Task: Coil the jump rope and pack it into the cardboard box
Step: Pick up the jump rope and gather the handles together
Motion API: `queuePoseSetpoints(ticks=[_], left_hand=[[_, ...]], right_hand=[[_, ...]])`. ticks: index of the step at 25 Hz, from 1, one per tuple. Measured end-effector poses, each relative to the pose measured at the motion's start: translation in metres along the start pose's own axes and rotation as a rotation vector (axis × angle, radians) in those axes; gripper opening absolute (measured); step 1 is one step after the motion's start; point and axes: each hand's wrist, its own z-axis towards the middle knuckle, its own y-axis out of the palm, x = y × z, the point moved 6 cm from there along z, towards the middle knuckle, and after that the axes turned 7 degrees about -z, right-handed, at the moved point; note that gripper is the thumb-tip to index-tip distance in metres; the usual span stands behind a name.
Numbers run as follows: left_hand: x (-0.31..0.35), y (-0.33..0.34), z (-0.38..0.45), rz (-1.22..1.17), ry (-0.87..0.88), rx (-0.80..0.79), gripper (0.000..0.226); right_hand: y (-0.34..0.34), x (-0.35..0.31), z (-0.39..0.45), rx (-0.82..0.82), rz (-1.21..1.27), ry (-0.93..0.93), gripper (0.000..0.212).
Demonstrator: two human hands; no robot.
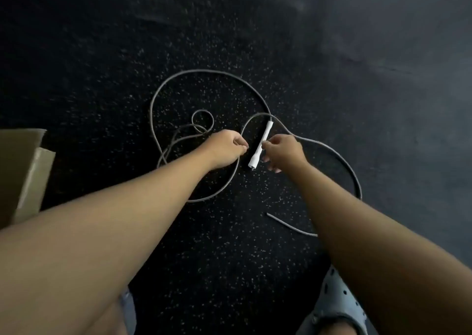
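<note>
Reaching down to grey jump rope (178, 79) lying looped on speckled black floor (102, 54).
Left hand (227, 151) pinching thin cord; right hand (283, 153) pinching smooth white cylindrical handle (261, 144); tan cardboard box (18, 168) sitting at floor's left edge.

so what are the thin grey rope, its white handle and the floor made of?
Thin grey rope: probably plastic-coated cord; smooth, holds springy loops. White tapered handle: looks like matte moulded plastic. Black speckled floor: likely rubber matting, dull with pale flecks.

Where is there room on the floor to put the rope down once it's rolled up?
The floor is bare near the feet, below the rope loops, and far beyond the big loop. It is crowded around both hands, left hand and right hand, by the white handle. The cardboard box fills the left edge.
</note>
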Motion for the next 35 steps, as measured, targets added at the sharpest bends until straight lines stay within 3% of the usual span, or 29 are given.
queuePoseSetpoints(ticks=[5,7,10,14,16,18,21,23,25,28,31,33,35], left_hand=[[-0.019,0.026,0.052,0.037,-0.010,0.002,0.025],[-0.014,0.028,0.061,0.068,0.029,0.022,0.029],[0.019,0.019,0.047,0.344,0.203,0.057,0.041],[0.098,-0.017,-0.009,0.847,0.546,0.110,0.053],[0.139,-0.039,-0.045,0.909,0.592,0.101,0.051],[0.178,-0.059,-0.088,0.832,0.619,0.111,0.041],[0.232,-0.089,-0.152,0.529,0.706,0.180,0.018],[0.263,-0.109,-0.193,0.287,0.759,0.245,0.007],[0.289,-0.128,-0.228,0.107,0.790,0.322,0.005],[0.323,-0.159,-0.270,-0.153,0.830,0.418,0.041],[0.340,-0.185,-0.300,-0.450,0.876,0.366,0.078],[0.342,-0.205,-0.320,-0.209,0.844,0.553,0.092],[0.348,-0.222,-0.340,0.349,0.817,0.856,0.066]], right_hand=[[0.036,0.015,0.048,0.115,-0.138,0.135,0.050],[0.039,0.015,0.056,0.113,-0.171,0.146,0.050],[0.027,0.004,0.042,0.057,-0.243,0.078,0.039],[-0.041,-0.046,-0.021,0.094,-0.390,-0.151,0.030],[-0.090,-0.077,-0.067,0.125,-0.425,-0.235,0.024],[-0.141,-0.109,-0.122,0.196,-0.397,-0.338,0.021],[-0.211,-0.147,-0.204,0.332,-0.140,-0.523,0.017],[-0.247,-0.160,-0.250,0.402,0.089,-0.634,0.029],[-0.264,-0.164,-0.276,0.355,0.285,-0.678,0.034],[-0.259,-0.170,-0.297,0.232,0.324,-0.722,0.030],[-0.251,-0.182,-0.312,0.222,0.387,-0.803,0.022],[-0.255,-0.193,-0.322,0.208,0.403,-0.831,0.026],[-0.268,-0.201,-0.335,0.223,0.349,-0.848,0.030]])
